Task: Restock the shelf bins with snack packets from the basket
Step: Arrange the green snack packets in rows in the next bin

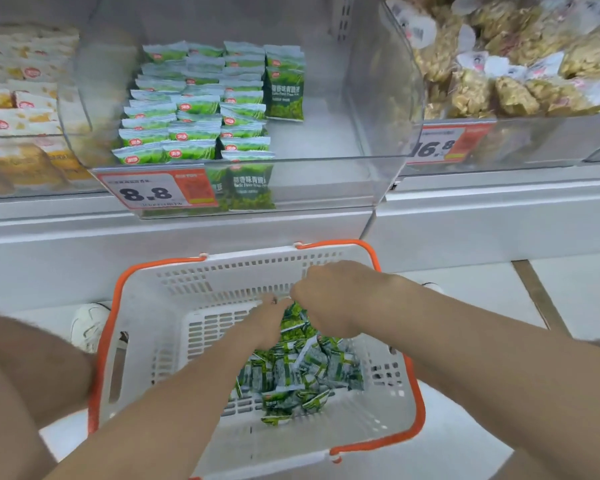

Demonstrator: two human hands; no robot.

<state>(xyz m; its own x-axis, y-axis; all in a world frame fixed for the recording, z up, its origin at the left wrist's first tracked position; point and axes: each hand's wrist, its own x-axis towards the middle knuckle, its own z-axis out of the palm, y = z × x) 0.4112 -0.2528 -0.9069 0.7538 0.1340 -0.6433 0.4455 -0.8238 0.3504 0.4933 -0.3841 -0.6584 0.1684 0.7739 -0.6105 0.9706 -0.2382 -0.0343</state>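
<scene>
A white basket (146, 341) with orange handles sits on the floor below the shelf. It holds a loose pile of small green snack packets (302, 372). Both my hands reach down into it at the far side of the pile. My left hand (269, 322) has its fingers curled on packets at the pile's top. My right hand (329, 299) is curled over the same spot, with green packets showing under its fingers. Above, the clear shelf bin (326, 181) holds rows of the same green packets (194, 109) on its left half; its right half is bare.
A price tag reading 8.8 (153, 192) hangs on the bin's front. Neighbouring bins hold white and orange packets (18, 98) on the left and bagged yellow snacks (513, 67) on the right. My white shoe (87, 325) stands left of the basket.
</scene>
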